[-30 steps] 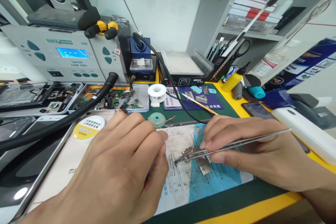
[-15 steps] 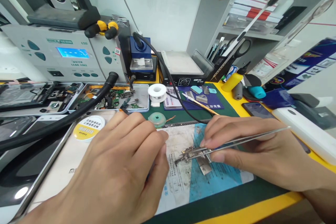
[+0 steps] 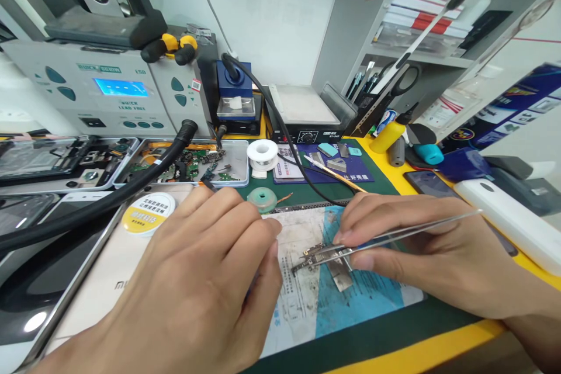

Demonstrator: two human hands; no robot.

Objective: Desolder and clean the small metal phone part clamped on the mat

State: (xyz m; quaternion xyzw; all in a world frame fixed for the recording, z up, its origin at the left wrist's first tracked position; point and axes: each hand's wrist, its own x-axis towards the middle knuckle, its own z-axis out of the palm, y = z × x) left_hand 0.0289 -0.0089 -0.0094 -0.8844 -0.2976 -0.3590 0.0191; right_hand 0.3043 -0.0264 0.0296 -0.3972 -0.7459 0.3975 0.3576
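My right hand [image 3: 403,234] pinches a pair of metal tweezers [image 3: 421,228] between thumb and fingers. The tweezers' points reach left over a small circuit board piece [image 3: 322,254], which lies on a stained white-and-blue sheet [image 3: 302,304]; contact at the points is too fine to tell. Under the board piece sticks out a flat metal plate [image 3: 340,277]. My left hand [image 3: 197,280] is closed, back towards me, left of the board piece. Its fingertips are hidden, and what they grip cannot be seen; a dark tip [image 3: 207,183] shows just beyond the knuckles.
A hot air rework station [image 3: 118,90] stands back left, its black hose [image 3: 144,178] crossing a tray of circuit boards [image 3: 239,166]. Behind the sheet are a solder wire spool [image 3: 263,149], a green braid reel [image 3: 262,200] and a heating plate [image 3: 302,105]. A gold phone back [image 3: 100,280] lies left.
The tweezers have tilted very slightly in my right hand. Otherwise both hands and the board piece look unchanged.
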